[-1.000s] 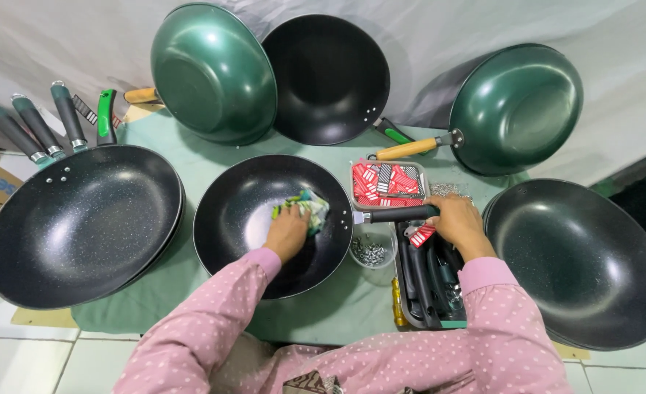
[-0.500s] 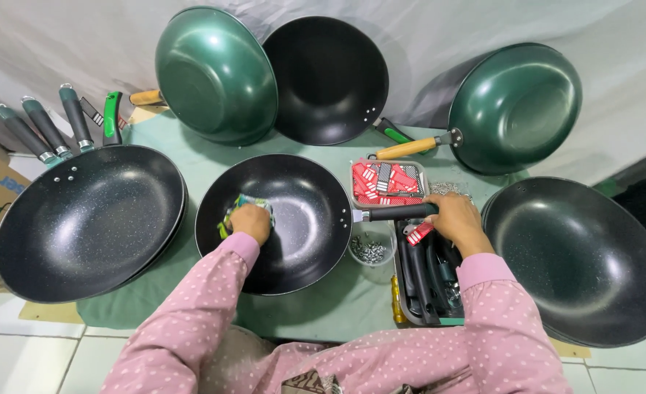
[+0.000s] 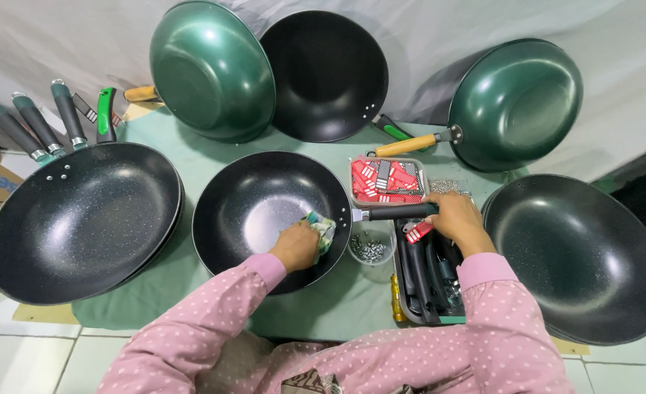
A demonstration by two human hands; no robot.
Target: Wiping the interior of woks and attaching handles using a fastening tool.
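Observation:
A black non-stick wok (image 3: 254, 201) lies in the middle of the green mat. My left hand (image 3: 296, 246) presses a green-and-yellow cloth (image 3: 321, 225) against the wok's inner wall at its near right side. My right hand (image 3: 456, 220) grips the wok's black handle (image 3: 396, 212), which sticks out to the right over a tray.
A large black wok (image 3: 82, 219) lies left, another (image 3: 578, 255) right. Two green woks (image 3: 210, 69) (image 3: 516, 102) and a black one (image 3: 323, 73) lean at the back. A tray of red tags (image 3: 387, 180), a cup of screws (image 3: 369, 248), a tray of black handles (image 3: 421, 281) and loose handles (image 3: 38, 124) are nearby.
My left hand with the cloth swept from the wok's right side to its left and has now come back to the near right side. My right hand stayed on the handle.

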